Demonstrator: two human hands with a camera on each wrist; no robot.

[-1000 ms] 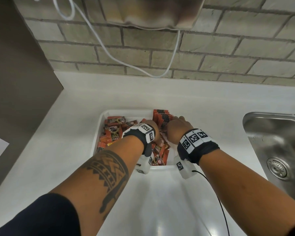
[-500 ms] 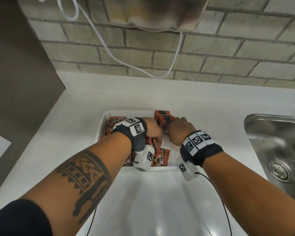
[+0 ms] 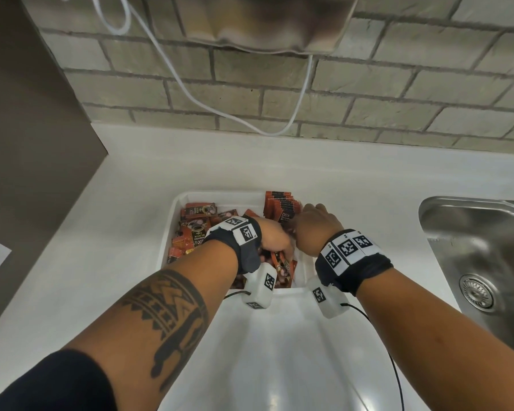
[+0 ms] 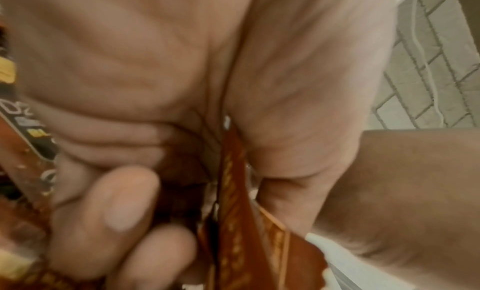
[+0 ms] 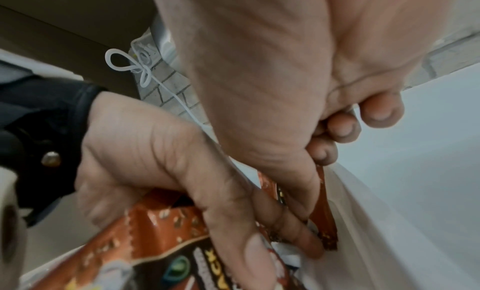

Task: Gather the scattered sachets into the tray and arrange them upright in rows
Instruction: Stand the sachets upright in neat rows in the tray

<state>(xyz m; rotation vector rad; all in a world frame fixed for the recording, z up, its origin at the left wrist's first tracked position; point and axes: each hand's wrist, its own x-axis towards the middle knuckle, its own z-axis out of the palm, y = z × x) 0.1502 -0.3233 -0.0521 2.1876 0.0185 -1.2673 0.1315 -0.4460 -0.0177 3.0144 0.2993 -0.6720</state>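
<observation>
Both hands work inside the white tray (image 3: 172,229) on the white table (image 3: 353,185): the left hand (image 3: 275,240) has its fingers (image 5: 259,251) curled around orange sachets (image 5: 161,226) at the tray's near middle, and the right hand (image 3: 312,229) pinches one sachet (image 5: 326,216) on edge close against the tray's right wall. A row of upright sachets (image 3: 281,204) fills the far right corner, loose ones (image 3: 198,232) crowd the left side. Bare table lies left of the tray, the sink (image 3: 472,256) well to its right.
</observation>
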